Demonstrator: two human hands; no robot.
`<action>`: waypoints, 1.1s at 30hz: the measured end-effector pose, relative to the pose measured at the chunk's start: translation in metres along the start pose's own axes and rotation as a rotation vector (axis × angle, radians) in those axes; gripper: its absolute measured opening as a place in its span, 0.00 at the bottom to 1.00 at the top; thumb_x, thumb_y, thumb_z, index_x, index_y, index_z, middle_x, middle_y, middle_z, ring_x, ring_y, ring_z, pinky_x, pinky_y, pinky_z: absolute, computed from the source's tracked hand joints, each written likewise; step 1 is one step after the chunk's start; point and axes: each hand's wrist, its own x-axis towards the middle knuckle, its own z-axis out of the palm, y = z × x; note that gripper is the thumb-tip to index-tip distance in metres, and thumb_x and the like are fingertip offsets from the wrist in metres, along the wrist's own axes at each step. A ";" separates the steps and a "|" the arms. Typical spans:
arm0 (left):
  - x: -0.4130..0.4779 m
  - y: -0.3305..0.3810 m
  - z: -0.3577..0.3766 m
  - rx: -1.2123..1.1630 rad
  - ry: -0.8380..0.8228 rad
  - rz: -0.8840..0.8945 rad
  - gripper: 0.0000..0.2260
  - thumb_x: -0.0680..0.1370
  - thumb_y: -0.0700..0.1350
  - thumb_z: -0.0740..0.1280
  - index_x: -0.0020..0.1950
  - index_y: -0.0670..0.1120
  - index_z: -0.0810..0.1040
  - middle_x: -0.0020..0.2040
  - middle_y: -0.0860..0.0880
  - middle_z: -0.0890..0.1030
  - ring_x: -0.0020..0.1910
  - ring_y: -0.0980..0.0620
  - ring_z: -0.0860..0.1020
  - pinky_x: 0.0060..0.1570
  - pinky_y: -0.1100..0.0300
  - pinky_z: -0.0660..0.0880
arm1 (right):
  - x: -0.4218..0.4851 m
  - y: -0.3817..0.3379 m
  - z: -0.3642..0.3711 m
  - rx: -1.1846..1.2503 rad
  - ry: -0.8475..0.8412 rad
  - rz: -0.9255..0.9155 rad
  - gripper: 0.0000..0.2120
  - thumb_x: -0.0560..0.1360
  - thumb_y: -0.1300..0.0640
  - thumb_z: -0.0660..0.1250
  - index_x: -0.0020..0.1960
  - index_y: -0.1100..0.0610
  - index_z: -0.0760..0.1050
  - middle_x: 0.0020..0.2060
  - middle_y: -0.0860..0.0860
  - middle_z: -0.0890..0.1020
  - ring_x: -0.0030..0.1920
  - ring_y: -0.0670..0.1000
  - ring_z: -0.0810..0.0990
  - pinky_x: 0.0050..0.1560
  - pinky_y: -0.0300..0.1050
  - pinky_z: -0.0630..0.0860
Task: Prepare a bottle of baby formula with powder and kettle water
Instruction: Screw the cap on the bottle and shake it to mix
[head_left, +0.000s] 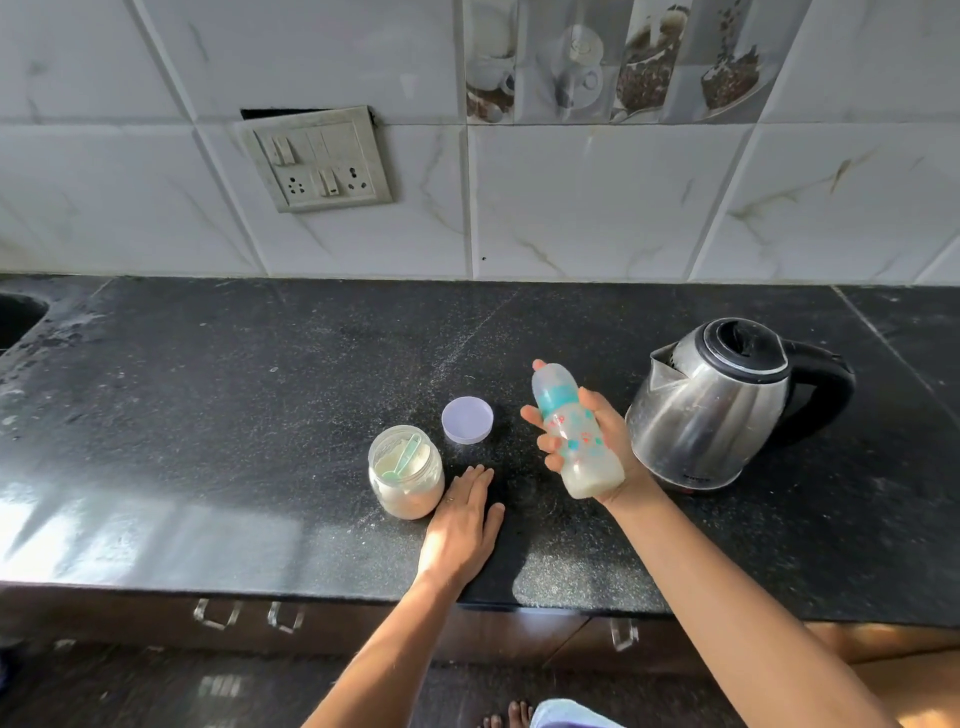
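Observation:
My right hand (605, 441) grips a baby bottle (574, 431) above the black counter, tilted with its capped top pointing up and away. The bottle has a teal collar and coloured prints, and milky liquid sits in its lower end. My left hand (465, 519) rests flat on the counter with straight fingers, right beside an open jar of white formula powder (407, 472). A pale green scoop (402, 462) lies inside the jar. The jar's lilac lid (467, 420) lies on the counter behind my left hand. A steel kettle (727, 405) with a black lid and handle stands to the right.
The black stone counter (260, 415) runs left to a sink edge (21, 317). A switch and socket plate (317, 158) is on the tiled wall behind. Drawer handles (218, 613) sit under the counter's front edge. Bare toes (506, 717) show on the floor.

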 end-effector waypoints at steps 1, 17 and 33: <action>0.000 0.000 0.000 -0.004 0.005 0.002 0.20 0.81 0.49 0.59 0.72 0.44 0.66 0.72 0.45 0.68 0.73 0.49 0.63 0.72 0.61 0.52 | 0.001 0.000 0.002 0.024 -0.004 -0.014 0.28 0.63 0.51 0.78 0.62 0.54 0.78 0.48 0.58 0.80 0.31 0.51 0.80 0.29 0.45 0.79; -0.001 0.001 0.000 -0.002 0.044 0.029 0.20 0.81 0.48 0.60 0.71 0.42 0.68 0.71 0.43 0.70 0.72 0.47 0.65 0.72 0.57 0.57 | 0.003 0.014 0.004 0.142 0.070 -0.143 0.42 0.61 0.52 0.80 0.71 0.47 0.66 0.45 0.56 0.82 0.30 0.51 0.80 0.29 0.43 0.80; -0.002 0.001 -0.004 -0.004 0.033 0.053 0.23 0.81 0.50 0.57 0.74 0.41 0.64 0.73 0.44 0.67 0.73 0.47 0.62 0.71 0.60 0.53 | -0.001 0.003 0.029 0.006 0.077 -0.291 0.26 0.56 0.50 0.80 0.45 0.58 0.70 0.36 0.51 0.77 0.28 0.49 0.78 0.27 0.41 0.77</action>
